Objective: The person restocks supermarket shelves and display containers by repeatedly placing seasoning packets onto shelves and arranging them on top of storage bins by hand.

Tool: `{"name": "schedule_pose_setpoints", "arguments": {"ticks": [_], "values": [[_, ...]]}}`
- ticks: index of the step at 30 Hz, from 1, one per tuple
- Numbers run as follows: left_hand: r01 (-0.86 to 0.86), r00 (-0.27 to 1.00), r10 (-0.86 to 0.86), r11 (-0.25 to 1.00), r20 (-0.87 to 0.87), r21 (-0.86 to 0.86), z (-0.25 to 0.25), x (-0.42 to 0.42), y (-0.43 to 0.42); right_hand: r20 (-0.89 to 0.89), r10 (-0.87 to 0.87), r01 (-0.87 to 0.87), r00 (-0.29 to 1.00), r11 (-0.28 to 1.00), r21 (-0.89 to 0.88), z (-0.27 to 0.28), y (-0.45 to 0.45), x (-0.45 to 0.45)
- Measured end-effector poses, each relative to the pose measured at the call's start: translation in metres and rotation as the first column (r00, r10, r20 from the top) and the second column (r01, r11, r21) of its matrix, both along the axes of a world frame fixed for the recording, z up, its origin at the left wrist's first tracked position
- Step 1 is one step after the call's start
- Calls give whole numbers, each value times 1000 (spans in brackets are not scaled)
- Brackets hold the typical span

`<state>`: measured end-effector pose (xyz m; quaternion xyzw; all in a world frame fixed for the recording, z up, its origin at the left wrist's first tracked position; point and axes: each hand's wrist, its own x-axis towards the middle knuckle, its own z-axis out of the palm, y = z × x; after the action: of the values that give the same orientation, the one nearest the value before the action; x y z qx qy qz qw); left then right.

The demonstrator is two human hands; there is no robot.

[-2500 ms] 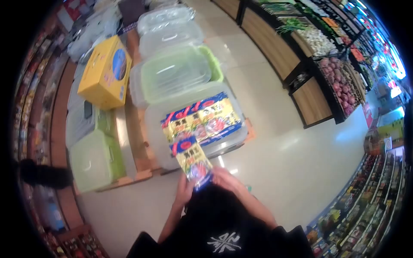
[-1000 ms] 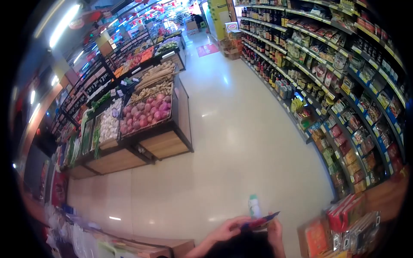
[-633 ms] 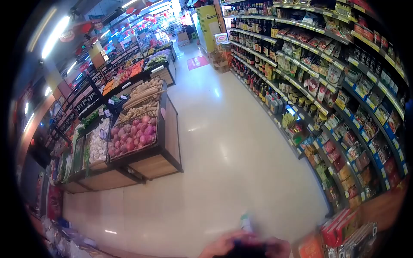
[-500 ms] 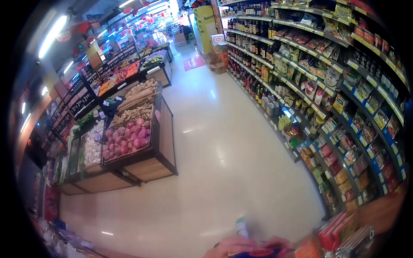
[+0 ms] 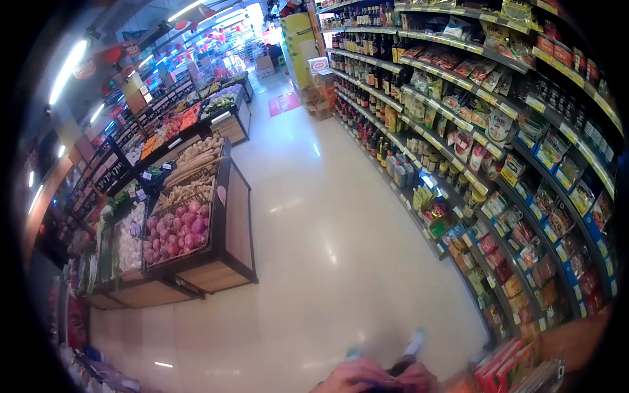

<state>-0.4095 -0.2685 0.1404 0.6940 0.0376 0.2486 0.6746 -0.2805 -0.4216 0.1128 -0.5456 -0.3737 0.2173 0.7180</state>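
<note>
Low in the head view, my left hand (image 5: 354,376) and my right hand (image 5: 417,376) come close together in front of my body. The fingers of both are curled inward, and their tips nearly meet. Whatever lies between them is hidden by the fingers and the lower picture edge. Just beyond the hands, a pale shoe (image 5: 415,341) with a greenish tip shows on the floor, and part of another shoe (image 5: 354,353) peeks out on the left.
A wooden produce stand (image 5: 226,265) with red onions (image 5: 175,232), garlic (image 5: 132,237) and roots is left of the aisle floor (image 5: 314,262). Shelves of bottles and packets (image 5: 485,137) line the right. Red packages (image 5: 501,367) sit close at lower right. Cardboard boxes (image 5: 320,105) stand farther off.
My view has shifted, so the stand and shelves sit slightly farther left. A dark blue and red item at my hands has gone out of sight. Both shoes now show.
</note>
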Motion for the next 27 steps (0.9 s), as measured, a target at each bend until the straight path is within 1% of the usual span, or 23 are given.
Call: {"name": "schedule_pose_setpoints", "arguments": {"ticks": [1,4,5,7,8,9,10,12,13,15,17,18,19,20,22,23,26,27], "values": [[14,1000,-14,1000,-6,-23,-5,12,3,-31,-8,6,1000,998,-60,-3,-1,13],[40,997,-45,996,-55,-74,-7,50,10,29,-37,39,999,996,-75,-10,9,58],[49,995,-56,995,-80,-91,-3,65,12,-28,28,-30,999,996,-87,-7,10,73],[-77,990,69,995,-123,-57,-24,82,9,-144,123,-140,982,984,-114,11,11,103],[-100,986,93,994,-137,-41,-33,98,11,58,153,-146,987,984,-99,17,21,125],[-254,958,226,953,-175,-162,-22,119,10,255,161,-137,954,985,-108,21,33,150],[-323,940,261,888,-219,-327,-42,127,11,439,163,-119,884,985,-127,21,36,171],[-232,971,237,908,-31,-349,-45,165,18,287,169,-110,943,971,-210,15,27,199],[-206,977,214,894,-25,-399,-46,184,17,206,182,-132,962,963,-235,13,24,212],[-195,977,212,853,-21,-484,-44,218,15,160,131,-86,978,961,-264,14,24,244],[-121,987,155,885,39,-450,-50,245,22,135,129,-89,982,959,-270,9,23,271],[-84,989,129,897,75,-434,-56,262,26,153,128,-92,980,970,-224,1,26,284],[-135,984,175,851,32,-507,-65,274,26,173,130,-98,976,978,-182,-6,30,296],[-160,980,199,825,14,-543,-66,288,26,193,136,-109,972,984,-142,-10,34,307],[-213,967,252,768,-20,-604,-64,313,33,238,164,-109,957,967,-231,-8,48,326],[-275,952,297,716,-77,-641,-61,324,38,262,182,-109,948,957,-270,-8,58,336],[-234,972,198,729,-129,-644,-79,344,79,-34,226,-222,974,899,-377,-52,80,350],[-235,965,152,858,-212,-456,-75,352,102,-145,150,-198,978,891,-409,-52,95,354]]}}
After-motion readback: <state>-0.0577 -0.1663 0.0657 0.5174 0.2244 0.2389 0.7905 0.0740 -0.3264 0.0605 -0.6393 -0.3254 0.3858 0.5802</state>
